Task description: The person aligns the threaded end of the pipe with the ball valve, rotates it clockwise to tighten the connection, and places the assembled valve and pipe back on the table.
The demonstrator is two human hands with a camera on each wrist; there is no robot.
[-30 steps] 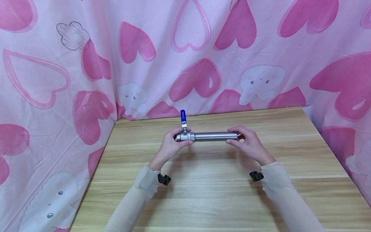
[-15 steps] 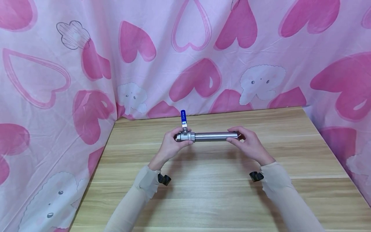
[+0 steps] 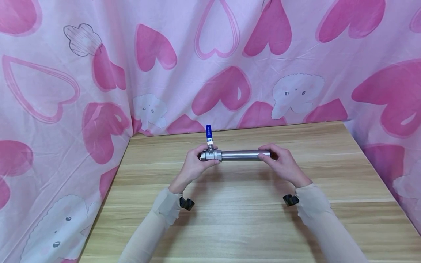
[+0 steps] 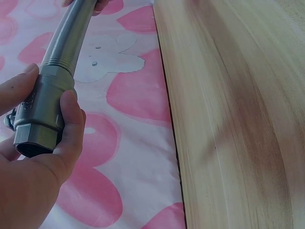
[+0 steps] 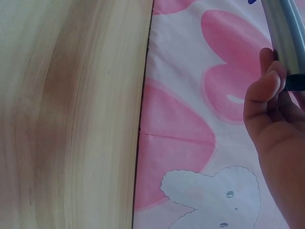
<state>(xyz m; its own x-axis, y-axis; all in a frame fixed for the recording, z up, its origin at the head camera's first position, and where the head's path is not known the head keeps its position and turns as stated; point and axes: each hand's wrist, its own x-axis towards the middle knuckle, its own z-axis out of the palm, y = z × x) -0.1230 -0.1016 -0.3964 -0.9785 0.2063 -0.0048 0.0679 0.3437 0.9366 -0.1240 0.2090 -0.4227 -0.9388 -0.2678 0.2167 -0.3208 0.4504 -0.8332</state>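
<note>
A metal ball valve [image 3: 209,155] with a blue lever handle [image 3: 208,132] is joined to a straight steel pipe [image 3: 245,156], and the two lie level in the air above the table. My left hand [image 3: 194,162] grips the valve body, thumb on the near side; the left wrist view shows the fingers on both sides of the valve [image 4: 45,107] and threads where the pipe [image 4: 71,38] enters it. At the pipe's other end my right hand [image 3: 283,162] holds it between thumb and fingers. The right wrist view catches that pipe end [image 5: 288,38] only partly.
Below the hands lies a wood-grain table [image 3: 243,219]. A pink curtain [image 3: 184,84] printed with hearts hangs behind it and along both sides. Each sleeve carries a small black wrist camera [image 3: 186,203].
The right thumb has shifted slightly up along the pipe's near side, and the pipe seems to have turned a little. The left hand stays almost still on the valve.
</note>
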